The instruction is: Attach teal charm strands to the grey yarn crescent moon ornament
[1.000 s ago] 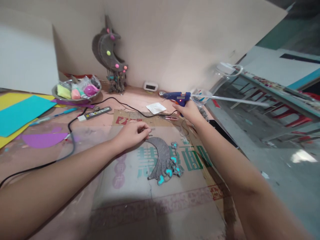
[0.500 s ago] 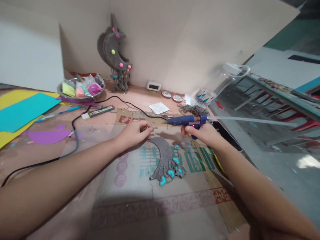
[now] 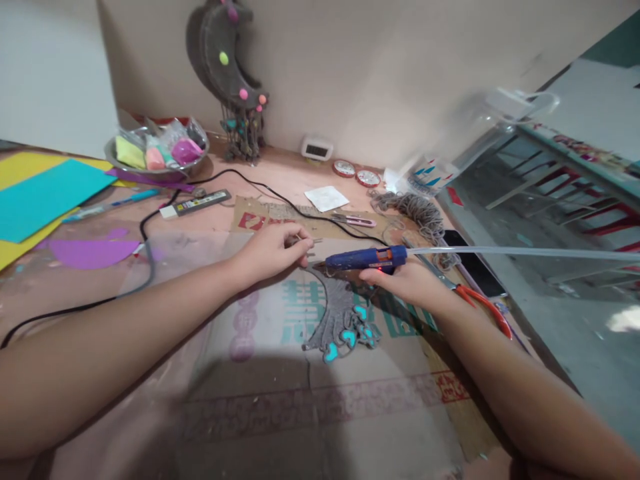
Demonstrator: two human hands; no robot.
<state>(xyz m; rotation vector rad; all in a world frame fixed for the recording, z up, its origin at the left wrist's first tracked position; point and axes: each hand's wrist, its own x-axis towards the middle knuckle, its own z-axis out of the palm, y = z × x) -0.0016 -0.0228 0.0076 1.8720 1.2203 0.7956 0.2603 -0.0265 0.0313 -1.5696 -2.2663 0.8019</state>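
My right hand (image 3: 407, 283) is wrapped round a blue hot glue gun (image 3: 360, 259), with a long clear glue stick (image 3: 505, 251) out of its back. Its nozzle is at the upper tip of a grey, cord-covered crescent moon (image 3: 336, 297), close to my left fingers. Turquoise pieces (image 3: 349, 339) hang on cords along the moon's lower right side. Just beyond the moon's upper tip, my left hand (image 3: 280, 250) pinches thin grey cord (image 3: 317, 241), whose short ends stick out past the fingertips. The moon lies flat on a plastic-covered cardboard sheet (image 3: 270, 420).
Behind stand a finished-looking moon ornament (image 3: 220, 63) and a metal bowl (image 3: 115, 160) of bagged clay. Grey cord (image 3: 413, 213), thread snips (image 3: 355, 220), a phone (image 3: 475, 263) and red-handled scissors (image 3: 487, 308) lie right. A clear jug (image 3: 460, 160) stands behind them. A black cable (image 3: 265, 197) crosses the table.
The glue gun has come down and left, its nozzle now at the moon's upper tip. My left hand keeps its pinch beside it. The view has shifted, showing the scissors and snips.
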